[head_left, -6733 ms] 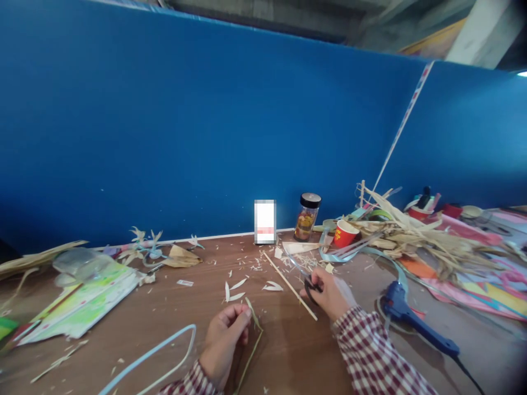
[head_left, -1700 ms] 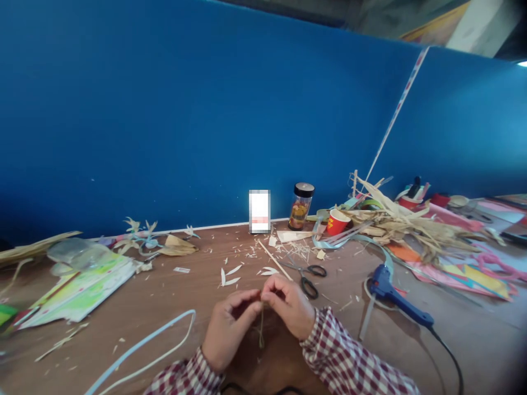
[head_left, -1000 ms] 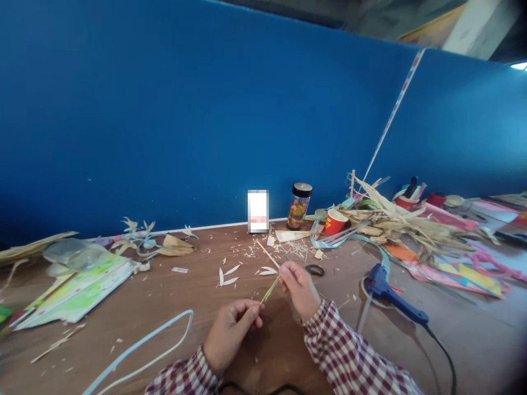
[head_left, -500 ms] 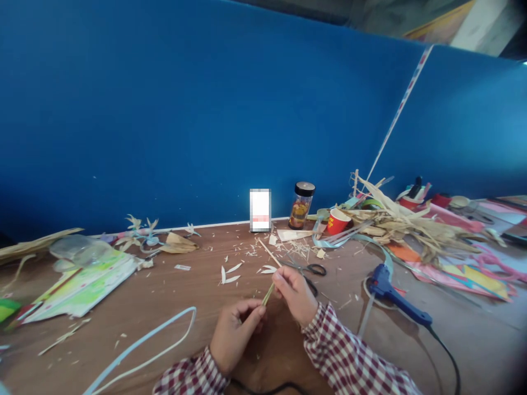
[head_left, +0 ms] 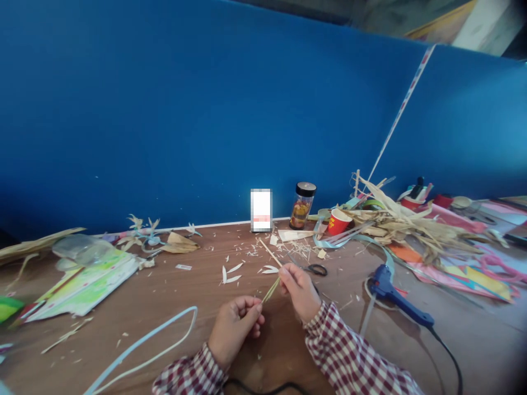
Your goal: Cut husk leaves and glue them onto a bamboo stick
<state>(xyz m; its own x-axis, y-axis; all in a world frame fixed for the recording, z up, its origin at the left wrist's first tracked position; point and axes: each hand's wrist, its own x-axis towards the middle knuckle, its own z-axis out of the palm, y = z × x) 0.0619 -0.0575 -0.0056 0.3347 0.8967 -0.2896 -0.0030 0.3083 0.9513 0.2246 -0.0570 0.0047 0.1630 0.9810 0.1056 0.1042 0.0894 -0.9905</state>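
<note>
Thumb and fingers of my left hand (head_left: 236, 326) pinch the lower end of a small bunch of thin yellow-green plant strips (head_left: 271, 291). My right hand (head_left: 302, 291) is closed on the upper part of the same strips. A thin pale stick (head_left: 269, 253) points up and left from beyond the right fingers; whether it is joined to the strips I cannot tell. Partly behind the right hand lie black-handled scissors (head_left: 318, 270). White petal-shaped pieces (head_left: 233, 278) rest on the brown table (head_left: 164, 296) ahead of the left hand.
A blue glue gun (head_left: 395, 299) with a cord lies on the right. Farther back stand a black-lidded jar (head_left: 302, 207) and a red paper cup (head_left: 340, 221), beside heaped dry husks (head_left: 407, 225). A painted sheet (head_left: 88, 285) and a light blue strip (head_left: 140, 341) lie left.
My hands have drawn slightly apart, so more of the strips shows between them. The right hand has shifted a little to the right; both still grip the strips.
</note>
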